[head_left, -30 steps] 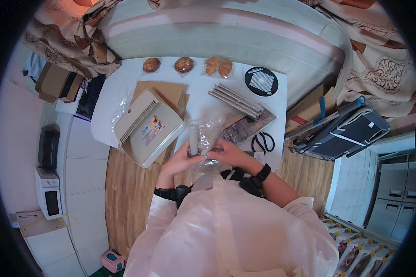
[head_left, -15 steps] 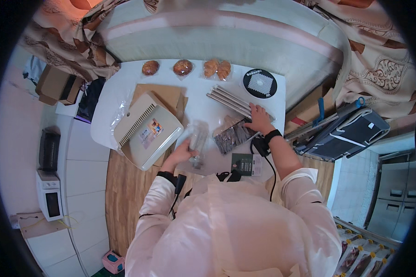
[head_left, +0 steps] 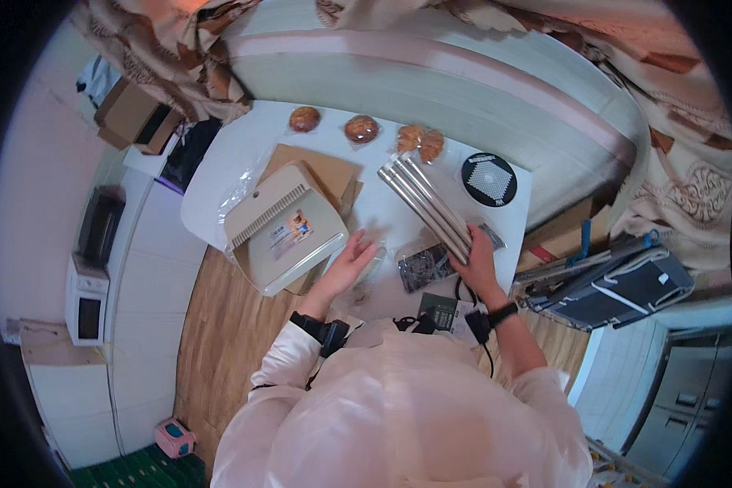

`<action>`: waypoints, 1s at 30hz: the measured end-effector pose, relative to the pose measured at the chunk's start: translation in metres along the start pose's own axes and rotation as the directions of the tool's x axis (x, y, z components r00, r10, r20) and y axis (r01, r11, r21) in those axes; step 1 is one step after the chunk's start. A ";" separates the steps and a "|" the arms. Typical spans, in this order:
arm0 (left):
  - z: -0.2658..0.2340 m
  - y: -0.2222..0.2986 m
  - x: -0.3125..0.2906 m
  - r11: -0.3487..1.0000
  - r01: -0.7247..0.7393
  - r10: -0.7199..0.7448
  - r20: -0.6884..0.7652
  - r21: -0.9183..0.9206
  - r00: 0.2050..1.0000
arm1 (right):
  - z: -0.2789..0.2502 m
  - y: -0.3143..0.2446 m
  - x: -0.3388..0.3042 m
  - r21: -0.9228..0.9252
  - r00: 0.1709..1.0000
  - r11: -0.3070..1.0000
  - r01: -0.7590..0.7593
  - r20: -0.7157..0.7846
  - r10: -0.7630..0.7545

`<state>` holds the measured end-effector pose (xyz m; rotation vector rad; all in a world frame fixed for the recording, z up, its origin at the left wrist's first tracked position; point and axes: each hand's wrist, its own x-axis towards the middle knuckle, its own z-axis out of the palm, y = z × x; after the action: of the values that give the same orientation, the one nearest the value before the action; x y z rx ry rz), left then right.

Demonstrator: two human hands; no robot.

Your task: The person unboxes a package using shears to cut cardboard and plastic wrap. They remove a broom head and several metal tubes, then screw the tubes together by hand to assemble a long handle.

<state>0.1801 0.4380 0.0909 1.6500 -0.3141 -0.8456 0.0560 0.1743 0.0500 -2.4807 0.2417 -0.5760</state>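
A bundle of shiny metal tubes (head_left: 424,203) slants up and away from my right hand (head_left: 479,262), whose fingers are wrapped round the near end. Just below the tubes lies a clear packet of dark parts (head_left: 420,270), partly hidden by that hand. My left hand (head_left: 348,262) is raised over the table's near part, empty, with its fingers apart. Near it is crumpled clear plastic (head_left: 372,275). To its left a beige plastic panel (head_left: 262,213) with a slotted edge and a picture label rests on flat cardboard (head_left: 333,172).
Wrapped round buns (head_left: 361,128) and croissants (head_left: 420,143) line the far edge of the white table (head_left: 211,183). A black disc with a white pattern (head_left: 489,180) lies at the right. A dark green leaflet (head_left: 437,309) is by my body. A folded dark chair-like frame (head_left: 618,281) leans at right.
My right hand has closed on the metal tubes and raised their bundle. My left hand has let go of the clear plastic packaging. The whole view has shifted and turned slightly.
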 end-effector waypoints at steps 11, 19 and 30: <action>0.044 0.104 -0.034 0.784 -0.499 0.536 -0.004 -0.368 0.844 | -0.052 -0.082 -0.028 0.048 0.956 0.988 0.144 -0.266 -0.126; 0.036 0.111 -0.057 0.730 -0.601 0.594 -0.133 -0.324 0.794 | -0.064 -0.108 -0.022 0.328 0.980 0.930 0.165 -0.163 -0.116; 0.025 0.106 -0.074 0.732 -0.602 0.582 -0.167 -0.318 0.796 | -0.057 -0.122 -0.018 0.491 0.973 0.871 -0.035 0.216 -0.082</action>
<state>0.1370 0.4372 0.2151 1.1174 -0.5773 -0.3325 0.0193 0.2515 0.1559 -2.0254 -0.0302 -0.3022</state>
